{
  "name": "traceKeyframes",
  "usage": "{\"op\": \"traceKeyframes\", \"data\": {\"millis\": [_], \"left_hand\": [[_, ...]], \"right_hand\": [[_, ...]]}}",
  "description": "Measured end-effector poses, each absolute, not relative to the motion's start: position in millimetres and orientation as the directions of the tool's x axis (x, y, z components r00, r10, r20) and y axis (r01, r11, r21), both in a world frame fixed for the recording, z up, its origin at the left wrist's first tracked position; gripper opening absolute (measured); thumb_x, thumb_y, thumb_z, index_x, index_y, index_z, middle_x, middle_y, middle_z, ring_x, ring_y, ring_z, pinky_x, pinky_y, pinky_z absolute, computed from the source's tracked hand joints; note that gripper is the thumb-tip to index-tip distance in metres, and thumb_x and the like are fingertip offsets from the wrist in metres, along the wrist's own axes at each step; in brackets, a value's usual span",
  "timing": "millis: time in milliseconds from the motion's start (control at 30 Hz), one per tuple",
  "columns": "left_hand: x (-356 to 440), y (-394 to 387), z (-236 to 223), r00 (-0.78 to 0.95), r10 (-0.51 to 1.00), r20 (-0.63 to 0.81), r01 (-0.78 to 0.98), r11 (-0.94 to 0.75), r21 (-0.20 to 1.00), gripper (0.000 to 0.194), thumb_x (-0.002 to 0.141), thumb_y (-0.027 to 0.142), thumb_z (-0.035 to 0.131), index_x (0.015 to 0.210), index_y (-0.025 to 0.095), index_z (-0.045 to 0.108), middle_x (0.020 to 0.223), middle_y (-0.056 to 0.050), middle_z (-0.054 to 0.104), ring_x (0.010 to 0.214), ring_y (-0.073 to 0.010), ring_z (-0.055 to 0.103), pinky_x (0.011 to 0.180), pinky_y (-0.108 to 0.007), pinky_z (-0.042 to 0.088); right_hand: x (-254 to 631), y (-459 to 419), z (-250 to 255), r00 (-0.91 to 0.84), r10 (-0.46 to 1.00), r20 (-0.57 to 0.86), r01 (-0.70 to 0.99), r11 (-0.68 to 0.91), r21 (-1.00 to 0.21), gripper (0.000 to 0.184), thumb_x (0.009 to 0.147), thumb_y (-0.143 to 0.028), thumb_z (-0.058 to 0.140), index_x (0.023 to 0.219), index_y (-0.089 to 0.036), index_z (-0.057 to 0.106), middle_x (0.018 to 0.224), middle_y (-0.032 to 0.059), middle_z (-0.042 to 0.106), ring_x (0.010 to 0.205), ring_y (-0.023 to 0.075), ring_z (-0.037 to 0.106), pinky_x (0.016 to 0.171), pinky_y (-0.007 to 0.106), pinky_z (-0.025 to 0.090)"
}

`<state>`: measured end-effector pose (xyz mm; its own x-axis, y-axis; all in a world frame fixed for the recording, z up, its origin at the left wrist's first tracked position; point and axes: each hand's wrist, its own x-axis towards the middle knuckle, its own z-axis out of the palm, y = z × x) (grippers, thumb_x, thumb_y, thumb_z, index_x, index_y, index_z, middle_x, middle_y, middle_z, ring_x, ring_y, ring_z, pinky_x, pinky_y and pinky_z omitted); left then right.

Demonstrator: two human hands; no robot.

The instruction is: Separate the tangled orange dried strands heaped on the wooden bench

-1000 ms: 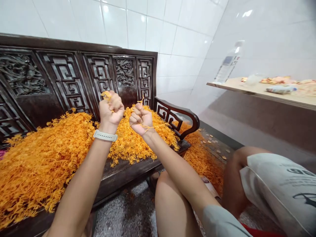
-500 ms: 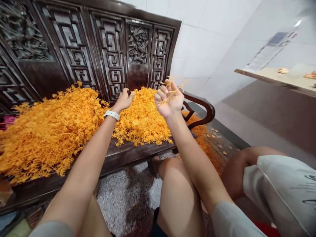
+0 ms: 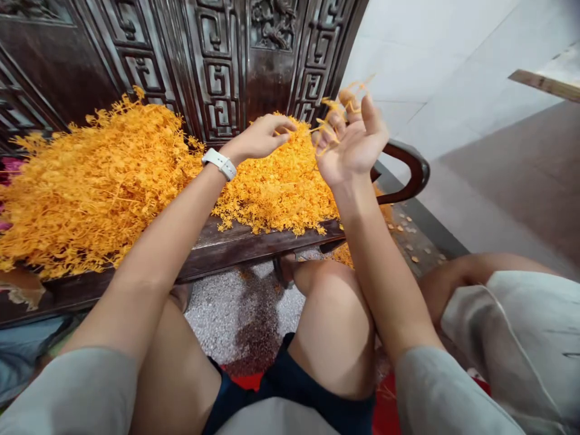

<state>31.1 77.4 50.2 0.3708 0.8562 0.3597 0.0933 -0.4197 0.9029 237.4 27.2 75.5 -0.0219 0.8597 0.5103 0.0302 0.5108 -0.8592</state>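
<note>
Loose orange artificial flower pieces lie in a large left pile (image 3: 109,187) and a smaller right pile (image 3: 276,193) on a dark carved wooden bench (image 3: 217,241). My left hand (image 3: 263,138), a white watch (image 3: 219,164) on its wrist, hovers over the back of the right pile. Its fingers bend forward with a gap to the thumb; orange shows there, possibly only the pile behind. Palm up, my right hand (image 3: 352,145) is raised near the armrest, its curled fingers holding several thin orange flower pieces (image 3: 333,109), slightly blurred.
The curved armrest (image 3: 410,172) rises just right of my right hand. Another person's knee and pale clothing (image 3: 521,326) are close on my right. Small flat pieces (image 3: 410,248) litter the floor. A shelf (image 3: 544,84) juts out at upper right.
My view has tilted down. My left hand has moved right, closer to my right hand, its fingers now bent forward. My right hand still holds the orange pieces.
</note>
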Motion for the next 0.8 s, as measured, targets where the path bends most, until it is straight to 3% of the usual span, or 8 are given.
{"op": "traceKeyframes", "data": {"millis": [67, 167, 333, 433, 567, 633, 733, 800], "left_hand": [[47, 67, 55, 0.464, 0.863, 0.201, 0.007, -0.230, 0.973, 0.010, 0.090, 0.012, 0.076, 0.086, 0.015, 0.069, 0.083, -0.004, 0.067, 0.090, -0.0201, 0.072, 0.082, -0.026, 0.053], [65, 58, 51, 0.424, 0.901, 0.086, -0.103, -0.046, 0.994, 0.008, 0.093, 0.014, 0.072, 0.086, 0.016, 0.067, 0.072, 0.001, 0.060, 0.085, -0.0194, 0.075, 0.075, -0.022, 0.053], [81, 47, 34, 0.567, 0.821, 0.067, -0.176, 0.042, 0.983, 0.029, 0.071, -0.001, 0.078, 0.090, 0.020, 0.071, 0.074, -0.001, 0.067, 0.078, -0.0220, 0.074, 0.065, -0.024, 0.053], [92, 36, 27, 0.629, 0.772, 0.095, -0.248, 0.083, 0.965, 0.039, 0.062, -0.010, 0.078, 0.087, 0.019, 0.073, 0.075, -0.005, 0.070, 0.071, -0.0220, 0.072, 0.059, -0.026, 0.050], [103, 36, 18, 0.640, 0.713, 0.286, -0.218, -0.188, 0.958, 0.022, 0.072, 0.001, 0.084, 0.072, 0.019, 0.073, 0.067, -0.008, 0.071, 0.056, -0.0172, 0.064, 0.050, -0.025, 0.044], [101, 46, 16, 0.622, 0.707, 0.335, -0.141, -0.320, 0.937, 0.023, 0.077, 0.008, 0.084, 0.064, 0.019, 0.071, 0.061, -0.008, 0.069, 0.052, -0.0166, 0.061, 0.048, -0.025, 0.043], [84, 64, 18, 0.529, 0.771, 0.354, -0.075, -0.373, 0.925, 0.025, 0.082, 0.009, 0.082, 0.064, 0.019, 0.068, 0.057, -0.005, 0.066, 0.052, -0.0165, 0.062, 0.048, -0.025, 0.046], [66, 73, 25, 0.422, 0.837, 0.347, -0.114, -0.331, 0.937, 0.025, 0.084, 0.007, 0.081, 0.067, 0.019, 0.067, 0.057, -0.003, 0.063, 0.054, -0.0153, 0.063, 0.050, -0.024, 0.046]], "right_hand": [[236, 28, 76, -0.019, 0.846, 0.533, 0.014, 0.533, -0.846, 0.093, 0.103, -0.082, 0.007, 0.114, -0.024, 0.078, 0.084, 0.0058, 0.071, 0.105, 0.0195, 0.072, 0.079, 0.038, 0.048], [233, 25, 77, 0.050, 0.844, 0.535, -0.024, 0.536, -0.844, 0.091, 0.104, -0.081, 0.009, 0.114, -0.024, 0.079, 0.085, 0.0060, 0.072, 0.114, 0.0209, 0.070, 0.084, 0.038, 0.050], [225, 7, 82, 0.202, 0.810, 0.551, -0.183, 0.584, -0.791, 0.038, 0.107, -0.054, 0.043, 0.125, -0.028, 0.064, 0.100, 0.0044, 0.069, 0.099, 0.0191, 0.066, 0.090, 0.035, 0.053], [219, -5, 86, 0.176, 0.808, 0.562, -0.268, 0.589, -0.763, 0.025, 0.104, -0.043, 0.047, 0.124, -0.030, 0.056, 0.104, 0.0035, 0.065, 0.099, 0.0185, 0.064, 0.097, 0.034, 0.054], [216, -2, 85, 0.156, 0.802, 0.577, -0.054, 0.590, -0.806, 0.041, 0.108, -0.048, 0.037, 0.143, -0.030, 0.047, 0.127, 0.0084, 0.064, 0.128, 0.0220, 0.065, 0.107, 0.039, 0.053], [220, 8, 79, 0.158, 0.769, 0.620, 0.100, 0.612, -0.784, 0.059, 0.103, -0.057, 0.050, 0.156, -0.032, 0.040, 0.144, 0.0110, 0.059, 0.140, 0.0257, 0.060, 0.108, 0.041, 0.054], [232, 27, 69, 0.162, 0.713, 0.682, 0.253, 0.638, -0.727, 0.093, 0.092, -0.064, 0.066, 0.169, -0.028, 0.028, 0.166, 0.0158, 0.041, 0.146, 0.0288, 0.055, 0.113, 0.043, 0.052], [241, 34, 64, 0.105, 0.736, 0.668, 0.400, 0.584, -0.706, 0.093, 0.095, -0.073, 0.057, 0.172, -0.028, 0.028, 0.168, 0.0167, 0.039, 0.144, 0.0312, 0.058, 0.108, 0.045, 0.055]]}}
